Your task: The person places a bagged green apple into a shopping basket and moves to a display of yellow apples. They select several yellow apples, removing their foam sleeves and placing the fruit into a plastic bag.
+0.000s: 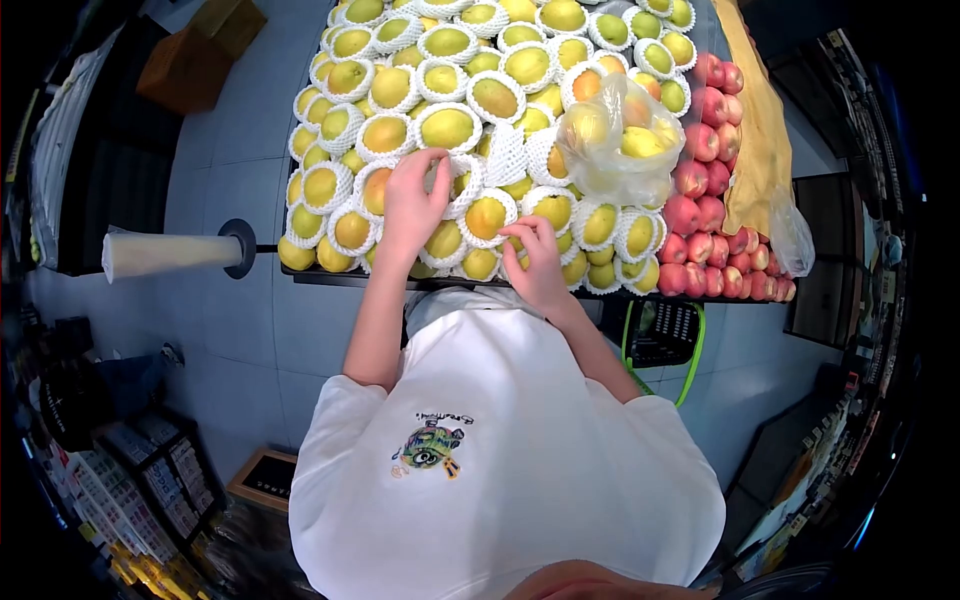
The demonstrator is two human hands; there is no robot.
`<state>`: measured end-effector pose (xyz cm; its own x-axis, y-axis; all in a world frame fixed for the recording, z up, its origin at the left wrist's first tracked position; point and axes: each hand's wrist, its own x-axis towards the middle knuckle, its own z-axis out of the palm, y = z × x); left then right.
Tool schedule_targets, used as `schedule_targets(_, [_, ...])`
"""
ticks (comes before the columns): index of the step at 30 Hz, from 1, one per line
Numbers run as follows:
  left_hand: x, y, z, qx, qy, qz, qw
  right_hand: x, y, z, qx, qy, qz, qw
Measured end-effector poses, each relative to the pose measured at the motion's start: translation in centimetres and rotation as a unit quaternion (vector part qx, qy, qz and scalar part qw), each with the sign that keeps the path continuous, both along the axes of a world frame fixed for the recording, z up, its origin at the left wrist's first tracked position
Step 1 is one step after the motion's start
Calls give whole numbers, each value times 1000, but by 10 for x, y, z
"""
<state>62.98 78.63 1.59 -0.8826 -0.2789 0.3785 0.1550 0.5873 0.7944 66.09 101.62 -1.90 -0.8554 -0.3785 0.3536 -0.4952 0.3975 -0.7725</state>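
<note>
Yellow-green fruits in white foam nets cover the stand. My left hand [416,196] is over them, its thumb and fingers apart, beside a netted fruit [385,133] and partly over others. Lower and to the right, my right hand [538,262] has its fingers spread near the front edge, close to an orange-tinged netted fruit [485,217]. Neither hand visibly holds anything. An empty foam net [505,155] lies between fruits above my hands. A clear plastic bag [618,150] with several yellow fruits rests on the pile to the right.
Red apples [702,213] fill the stand's right side beside a yellow cloth [752,120]. A roll of plastic bags [165,255] sticks out at left. Below the stand's right front is a black basket [664,335] with a green handle. Cardboard boxes [190,68] stand at upper left.
</note>
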Motion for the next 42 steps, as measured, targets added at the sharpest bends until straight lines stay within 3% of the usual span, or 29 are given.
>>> schedule_targets(5, [-6,-12,-2,18,11,14,1000,1,0,0,-1,-4,5,1000])
schedule_targets(7, [-21,-25,2,-58,42,67,995,0,-1,1,-5,-6,7,1000])
schedule_targets(10, [-60,-63,10,-138,24,85,987,2,0,4,-8,-10,13,1000])
schedule_targets(13, [-107,-103,-12,-219,54,67,972,2,1,5,-6,-9,16,1000])
schedule_targets(14, [-114,-112,-12,-220,57,68,971,1,1,5,-1,-11,14,1000])
schedule_targets(17, [-118,-123,-3,-171,-84,-48,981,1,2,4,-4,-14,19,1000])
schedule_targets(27, [-105,-129,2,-138,-52,-52,988,0,3,1,1,-10,12,1000])
schedule_targets(30, [-96,-131,1,-40,-21,-31,998,1,3,1,3,-10,13,1000])
schedule_targets(32, [-88,-132,-3,200,28,-92,975,2,2,3,-2,-13,15,1000])
schedule_targets(33, [-78,-126,5,270,38,-116,955,2,2,4,-3,-14,16,1000])
schedule_targets(34, [-69,-122,6,269,37,-114,956,1,1,3,6,-6,15,1000])
schedule_targets(36, [-49,-110,10,545,24,-236,804,1,1,3,13,-2,16,1000])
schedule_targets(38, [-29,-81,24,561,36,-254,787,1,0,3,12,-4,14,1000])
schedule_targets(40, [-8,-52,42,674,24,-330,660,1,1,2,14,-3,15,1000])
schedule_targets(42, [6,-37,41,685,12,-349,639,1,1,2,18,-3,16,1000])
